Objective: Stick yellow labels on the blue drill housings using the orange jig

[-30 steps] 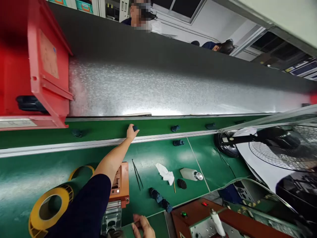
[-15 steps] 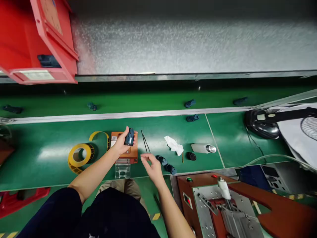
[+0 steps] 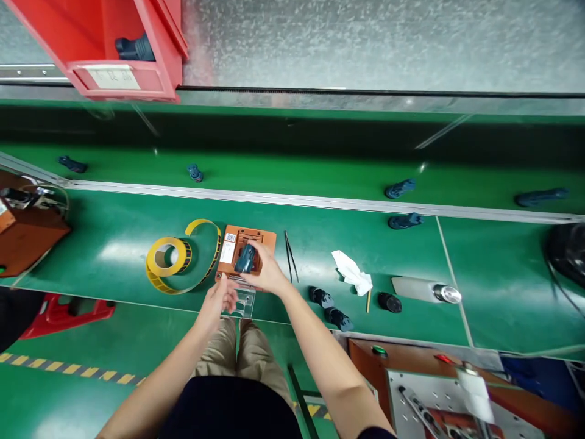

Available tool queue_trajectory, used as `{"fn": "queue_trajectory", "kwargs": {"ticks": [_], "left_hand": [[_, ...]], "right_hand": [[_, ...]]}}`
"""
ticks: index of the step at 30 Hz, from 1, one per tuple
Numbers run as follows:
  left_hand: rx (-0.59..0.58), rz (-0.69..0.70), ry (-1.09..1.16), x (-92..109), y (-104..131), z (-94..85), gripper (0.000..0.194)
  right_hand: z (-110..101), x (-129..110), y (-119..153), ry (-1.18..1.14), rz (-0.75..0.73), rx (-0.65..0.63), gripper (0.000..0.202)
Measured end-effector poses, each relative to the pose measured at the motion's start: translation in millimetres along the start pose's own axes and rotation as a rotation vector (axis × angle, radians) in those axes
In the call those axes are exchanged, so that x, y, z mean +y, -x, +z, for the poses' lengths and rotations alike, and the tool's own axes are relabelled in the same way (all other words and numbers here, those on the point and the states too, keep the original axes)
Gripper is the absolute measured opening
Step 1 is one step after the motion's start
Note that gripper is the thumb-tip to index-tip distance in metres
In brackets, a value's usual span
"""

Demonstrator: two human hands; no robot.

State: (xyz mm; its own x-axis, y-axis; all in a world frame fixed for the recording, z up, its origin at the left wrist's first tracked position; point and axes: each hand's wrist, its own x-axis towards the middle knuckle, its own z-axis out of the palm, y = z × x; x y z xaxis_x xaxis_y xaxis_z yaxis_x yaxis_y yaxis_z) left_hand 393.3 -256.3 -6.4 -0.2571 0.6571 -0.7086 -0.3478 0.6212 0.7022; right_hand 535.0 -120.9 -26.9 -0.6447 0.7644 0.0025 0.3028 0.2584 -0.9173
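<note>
My right hand [image 3: 265, 268] has its fingers around a dark blue plastic housing [image 3: 245, 258], shaped like a small tool battery. The housing sits over the recess of an orange fixture [image 3: 269, 239] with white labels. My left hand [image 3: 219, 301] is just below the fixture's lower left corner, fingers loosely apart and empty. Beside it a clear hinged plastic cover [image 3: 247, 303] hangs towards me. Black tweezers [image 3: 291, 256] lie right of the fixture. A roll of yellow-backed labels [image 3: 158, 256] stands at its left, its strip curling towards the fixture.
Two dark housings [image 3: 338, 318] lie near the front edge. Further right are a white tissue [image 3: 351, 271], a black cap [image 3: 389, 302] and a whitish bottle [image 3: 418, 289]. A red bin [image 3: 159, 82] overhangs the back left. A brown-framed machine [image 3: 365, 360] stands front right.
The housing has passed from my left hand to my right and come down onto the fixture. My left hand has drawn back towards me, empty. The view has shifted left.
</note>
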Motion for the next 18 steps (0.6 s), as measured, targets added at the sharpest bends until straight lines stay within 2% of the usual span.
{"fn": "queue_trajectory", "kwargs": {"ticks": [3, 5, 6, 10, 13, 15, 18], "left_hand": [[0.256, 0.289, -0.28, -25, 9, -18.7, 0.042], [0.33, 0.352, -0.381, -43, 12, -26.3, 0.039], [0.32, 0.337, -0.392, -51, 13, -28.5, 0.044], [0.056, 0.196, -0.33, -71, 16, -32.7, 0.068], [-0.011, 0.172, -0.265, -64, 24, -39.1, 0.062], [-0.066, 0.142, -0.175, -47, 29, -44.4, 0.051], [-0.183, 0.077, -0.008, -12, 27, -45.9, 0.062]], "right_hand": [[-6, 22, -30, 0.108, 0.024, 0.014, 0.087], [-8, 33, -39, 0.153, 0.01, -0.029, 0.089], [-8, 38, -40, 0.166, -0.004, -0.053, 0.09], [-4, 52, -34, 0.208, -0.049, -0.131, 0.097], [2, 57, -27, 0.276, -0.078, -0.119, 0.095], [5, 59, -19, 0.313, -0.078, -0.016, 0.082], [8, 66, 5, 0.401, 0.047, 0.348, 0.055]]}}
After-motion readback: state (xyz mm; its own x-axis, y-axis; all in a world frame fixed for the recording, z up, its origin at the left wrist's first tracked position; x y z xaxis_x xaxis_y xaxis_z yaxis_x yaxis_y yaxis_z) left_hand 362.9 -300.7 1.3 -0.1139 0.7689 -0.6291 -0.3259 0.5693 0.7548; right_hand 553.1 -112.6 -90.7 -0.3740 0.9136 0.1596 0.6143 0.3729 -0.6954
